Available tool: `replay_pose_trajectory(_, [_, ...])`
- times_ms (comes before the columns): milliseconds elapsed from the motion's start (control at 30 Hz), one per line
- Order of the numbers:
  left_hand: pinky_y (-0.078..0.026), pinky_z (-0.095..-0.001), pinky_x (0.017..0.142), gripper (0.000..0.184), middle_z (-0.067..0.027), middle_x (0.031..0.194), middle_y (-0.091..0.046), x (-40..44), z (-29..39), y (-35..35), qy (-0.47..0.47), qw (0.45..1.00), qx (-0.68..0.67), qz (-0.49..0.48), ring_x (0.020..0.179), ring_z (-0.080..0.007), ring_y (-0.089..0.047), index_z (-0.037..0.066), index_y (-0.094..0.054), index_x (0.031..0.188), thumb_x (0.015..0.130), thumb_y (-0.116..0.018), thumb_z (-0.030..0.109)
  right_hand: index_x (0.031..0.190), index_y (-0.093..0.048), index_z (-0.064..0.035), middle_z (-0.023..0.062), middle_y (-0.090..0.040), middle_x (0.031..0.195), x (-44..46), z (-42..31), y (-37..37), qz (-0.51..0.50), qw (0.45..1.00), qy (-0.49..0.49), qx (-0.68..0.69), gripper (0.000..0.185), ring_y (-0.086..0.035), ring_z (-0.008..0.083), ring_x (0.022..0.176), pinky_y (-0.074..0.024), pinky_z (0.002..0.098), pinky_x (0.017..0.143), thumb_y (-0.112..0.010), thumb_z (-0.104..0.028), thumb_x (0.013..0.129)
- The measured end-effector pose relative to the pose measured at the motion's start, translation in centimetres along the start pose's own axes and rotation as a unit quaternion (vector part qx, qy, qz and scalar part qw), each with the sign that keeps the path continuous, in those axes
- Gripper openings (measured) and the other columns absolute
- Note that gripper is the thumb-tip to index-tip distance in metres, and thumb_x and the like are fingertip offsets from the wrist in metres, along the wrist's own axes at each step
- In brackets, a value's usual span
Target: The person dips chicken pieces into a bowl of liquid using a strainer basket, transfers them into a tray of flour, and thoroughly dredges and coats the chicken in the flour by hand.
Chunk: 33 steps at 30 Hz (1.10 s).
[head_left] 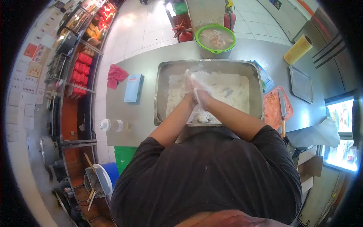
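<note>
A deep metal tray (pixel 162 81) of white flour (pixel 230 89) lies right in front of me on the steel table. Over the flour, my left hand (pixel 188 84) and my right hand (pixel 201 94) meet palm to palm, fingers stretched forward and coated white. Motion blurs them, the right one most, and a haze of flour hangs around the fingertips. I see no object between them. Close to the tray's near wall, below my wrists, sits a floury lump (pixel 204 116) whose kind I cannot make out.
Behind the tray stands a green-rimmed tub (pixel 214 49) holding pale pieces in cloudy liquid. To the right are a knife (pixel 282 104) on a reddish tray (pixel 271 109), a metal tray (pixel 301 84) and a yellowish roll (pixel 298 49). A blue box (pixel 133 88), red cloth (pixel 116 75) and bottle (pixel 112 125) lie left.
</note>
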State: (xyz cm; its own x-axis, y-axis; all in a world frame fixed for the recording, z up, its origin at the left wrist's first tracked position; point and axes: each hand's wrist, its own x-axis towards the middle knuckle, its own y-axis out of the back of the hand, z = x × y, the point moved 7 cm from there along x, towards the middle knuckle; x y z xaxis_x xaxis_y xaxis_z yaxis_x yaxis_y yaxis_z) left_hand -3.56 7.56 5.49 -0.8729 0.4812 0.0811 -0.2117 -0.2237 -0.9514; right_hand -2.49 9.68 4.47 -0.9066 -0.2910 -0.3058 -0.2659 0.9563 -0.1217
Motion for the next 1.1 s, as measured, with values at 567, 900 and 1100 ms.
replay_pose_trajectory(567, [-0.046, -0.0421, 0.089, 0.069, -0.0061, 0.136, -0.052, -6.9, 3.4, 6.5, -0.036, 0.872, 0.31, 0.378, 0.115, -0.0261, -0.052, 0.014, -0.049, 0.138, 0.093, -0.041, 0.066, 0.121, -0.046, -0.012, 0.0125, -0.059, 0.12, 10.9, -5.1, 8.1, -0.002, 0.954, -0.077, 0.291, 0.034, -0.057, 0.0273, 0.103, -0.0432, 0.0426, 0.091, -0.051, -0.034, 0.095])
replay_pose_trajectory(900, [-0.048, -0.0389, 0.088, 0.067, -0.0087, 0.13, -0.058, -7.0, 3.2, 6.4, -0.027, 0.881, 0.282, 0.378, 0.108, -0.0253, -0.057, 0.013, -0.051, 0.137, 0.093, -0.042, 0.064, 0.123, -0.041, -0.0097, 0.0136, -0.056, 0.116, 14.0, -4.9, 9.5, 0.074, 0.9, -0.134, 0.409, 0.034, -0.057, 0.0281, 0.102, -0.0499, 0.0424, 0.085, -0.039, -0.034, 0.099])
replay_pose_trajectory(1100, [-0.049, -0.0362, 0.083, 0.069, -0.0073, 0.125, -0.062, -7.0, 3.1, 6.2, -0.026, 0.873, 0.296, 0.387, 0.102, -0.0221, -0.06, 0.012, -0.056, 0.131, 0.09, -0.046, 0.067, 0.117, -0.051, -0.0084, 0.0165, -0.06, 0.1, 17.3, -5.9, 10.9, 0.093, 0.946, -0.122, 0.286, 0.044, -0.063, 0.0271, 0.084, -0.0582, 0.0392, 0.067, -0.048, -0.047, 0.096])
